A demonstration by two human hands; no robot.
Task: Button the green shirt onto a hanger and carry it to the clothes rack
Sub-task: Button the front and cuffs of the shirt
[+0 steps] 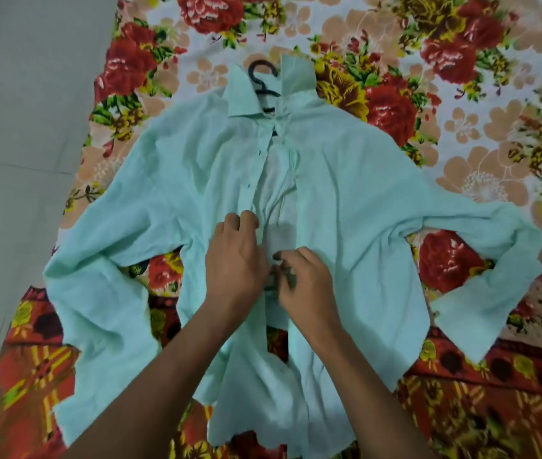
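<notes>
The green shirt point(176, 200) lies face up and spread out on a bed covered by a floral bedsheet point(461, 104), its collar at the far end and its hem nearest the person, so its long axis, the front opening, runs straight away from both hands. A black hanger point(261, 77) sits inside it, only the hook showing beyond the collar. The left hand point(234, 256) rests on the button-side edge, which lies under it and runs on ahead of it toward the collar; its fingers are curled and appear to pinch that edge at the fingertips. The right hand point(302, 283), just beside the left and slightly nearer the person, has thumb and fingers bent together on the opposite front edge, apparently pinching cloth at a buttonhole, though blur hides the exact grip. The two edges meet between the hands; beyond the fingers the front gapes open, with several dark buttons visible along the left edge up to the collar. My reading is that a lower button is being fastened, and both hands are equally close to it, so the work should proceed upward, away from the person.
</notes>
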